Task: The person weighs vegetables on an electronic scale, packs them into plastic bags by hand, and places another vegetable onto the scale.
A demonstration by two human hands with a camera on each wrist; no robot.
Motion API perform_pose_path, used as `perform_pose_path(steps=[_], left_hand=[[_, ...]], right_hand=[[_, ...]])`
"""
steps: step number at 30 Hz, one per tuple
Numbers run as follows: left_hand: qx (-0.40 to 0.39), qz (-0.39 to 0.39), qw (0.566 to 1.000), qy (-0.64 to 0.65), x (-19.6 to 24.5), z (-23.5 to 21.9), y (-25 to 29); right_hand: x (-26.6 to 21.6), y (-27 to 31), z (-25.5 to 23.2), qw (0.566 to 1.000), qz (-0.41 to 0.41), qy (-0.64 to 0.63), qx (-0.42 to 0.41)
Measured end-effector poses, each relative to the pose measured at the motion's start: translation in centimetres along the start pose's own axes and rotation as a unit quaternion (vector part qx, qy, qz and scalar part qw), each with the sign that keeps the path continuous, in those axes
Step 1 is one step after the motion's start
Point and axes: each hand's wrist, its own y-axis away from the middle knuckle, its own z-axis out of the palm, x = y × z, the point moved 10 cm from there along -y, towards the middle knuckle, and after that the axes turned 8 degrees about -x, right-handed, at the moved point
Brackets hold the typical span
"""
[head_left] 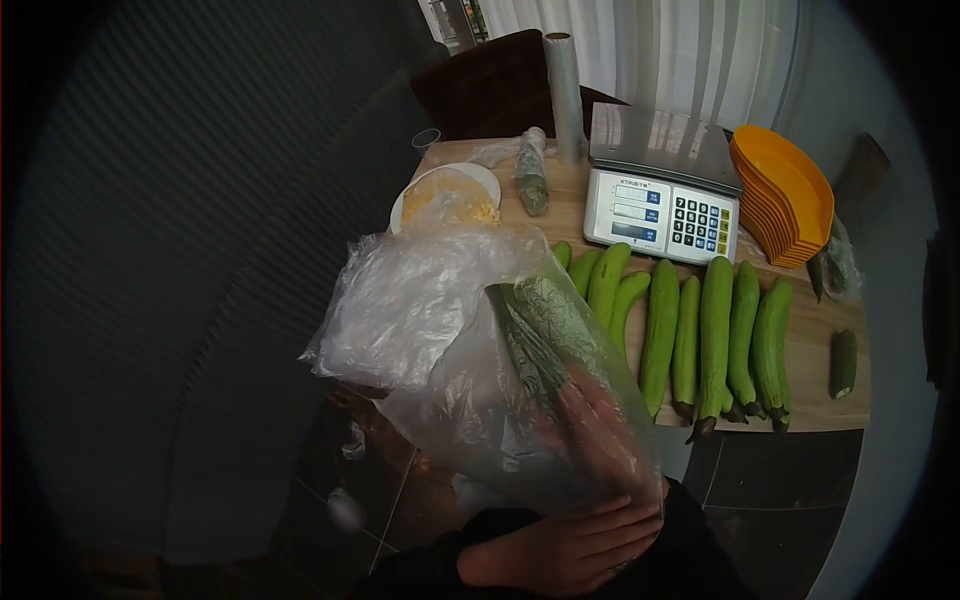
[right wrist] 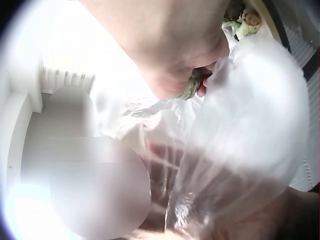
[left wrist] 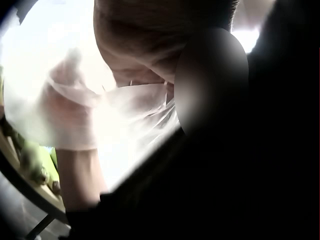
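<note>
A clear plastic bag (head_left: 470, 340) is held up over the near left edge of the tabletop (head_left: 810, 345), its mouth crumpled open toward the left. Inside it lies one green loofah gourd (head_left: 540, 340), slanting from upper left down to lower right, its lower end in the right hand (head_left: 600, 415), which is seen through the film. From the right wrist view, that hand's fingers (right wrist: 200, 85) are curled round the gourd's end (right wrist: 192, 87) inside the bag. The left hand (head_left: 560, 545) sits below the bag at the near edge of the head view, fingers lying roughly level under the bag's bottom; whether they pinch the plastic cannot be told.

On the tabletop beyond, a row of loofah gourds (head_left: 690, 335) lies side by side, stems toward the near edge, with one short piece (head_left: 843, 363) apart at the right. Behind the row stands a weighing scale (head_left: 660, 195). To its right is a stack of orange trays (head_left: 785, 195). At far left a white bowl (head_left: 415, 195) holds yellowish bits, and beside it lie a small bagged gourd (head_left: 531, 175) and an upright roll of bags (head_left: 565, 95).
</note>
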Motion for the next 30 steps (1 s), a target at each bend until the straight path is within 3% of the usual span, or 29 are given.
perform_pose_path(steps=[1,2,3,4,5,6,7,8,9,10,11,12,13,14,15,16,17,21,23,25,27,29,30], left_hand=[[0.044,0.024,0.998,-0.026,0.5,-2.1,0.4],[0.088,0.048,0.994,-0.051,1.0,-4.3,1.0],[0.132,0.072,0.986,-0.074,1.5,-6.6,1.9],[0.175,0.095,0.975,-0.096,1.8,-8.6,3.2],[0.246,0.059,0.96,-0.12,0.4,-11.3,5.6],[0.375,0.063,0.922,-0.072,-1.4,-13.9,7.6],[0.487,0.017,0.869,0.084,-5.0,-16.1,10.0],[0.577,-0.032,0.781,0.237,-8.5,-16.8,11.5],[0.571,-0.028,0.784,0.244,-8.9,-16.7,10.0],[0.495,-0.141,0.828,0.223,-10.1,-15.7,6.2],[0.407,-0.248,0.857,0.197,-11.4,-14.2,3.8],[0.397,-0.241,0.861,0.207,-11.7,-13.1,3.7],[0.303,-0.263,0.865,0.302,-13.0,-9.3,3.6],[0.202,-0.281,0.853,0.39,-13.5,-5.4,3.4],[0.191,-0.275,0.854,0.4,-13.2,-3.5,2.9],[0.201,-0.305,0.836,0.41,-13.2,-1.2,2.6],[0.214,-0.335,0.817,0.417,-13.5,0.2,2.6],[0.239,-0.3,0.837,0.391,-13.2,-1.3,2.9],[0.449,-0.31,0.719,0.43,-13.6,-3.7,5.0],[0.475,-0.297,0.715,0.417,-14.4,-5.5,6.3],[0.518,-0.301,0.666,0.444,-13.8,-6.6,7.7],[0.521,-0.31,0.673,0.423,-13.4,-6.9,7.9],[0.509,-0.336,0.686,0.396,-13.3,-6.8,8.4]], right_hand=[[-0.4,0.1,-0.2,1.0,-0.003,0.002,0.003],[-2.4,0.3,0.6,0.983,-0.071,0.168,-0.028],[-3.9,0.8,1.7,0.933,-0.135,0.33,-0.057],[-4.2,1.1,1.4,0.932,-0.137,0.332,-0.051],[-3.2,1.1,0.1,0.965,-0.076,0.247,-0.035],[-2.0,1.3,-1.0,0.987,-0.017,0.158,-0.019],[-1.6,2.0,-1.3,0.987,-0.021,0.158,-0.01],[-0.2,2.8,-1.6,0.995,-0.006,0.1,-0.002],[0.6,3.3,-1.7,0.999,0.006,0.042,0.006],[0.2,3.7,-1.9,0.999,-0.002,0.042,0.014],[0.9,4.0,-1.4,0.992,0.069,0.108,-0.015],[1.5,4.7,-1.2,0.974,0.14,0.171,-0.04],[0.4,4.2,-0.9,0.976,0.132,0.172,-0.022],[-5.3,3.0,1.5,0.903,-0.079,0.421,-0.014],[-8.8,4.4,5.0,0.727,-0.273,0.63,-0.008],[-9.0,5.0,4.5,0.724,-0.271,0.634,0.005],[-8.6,5.3,3.6,0.762,-0.251,0.597,-0.002],[-4.1,7.0,1.0,0.895,-0.158,0.415,-0.049],[-2.1,7.8,0.1,0.941,-0.108,0.312,-0.075],[-2.3,8.3,-0.5,0.959,-0.084,0.258,-0.085],[-8.4,10.3,-3.5,0.963,-0.249,0.093,0.032],[-13.0,13.8,-7.0,0.891,-0.385,0.123,0.208],[-13.9,13.5,-7.1,0.888,-0.388,0.124,0.212]])
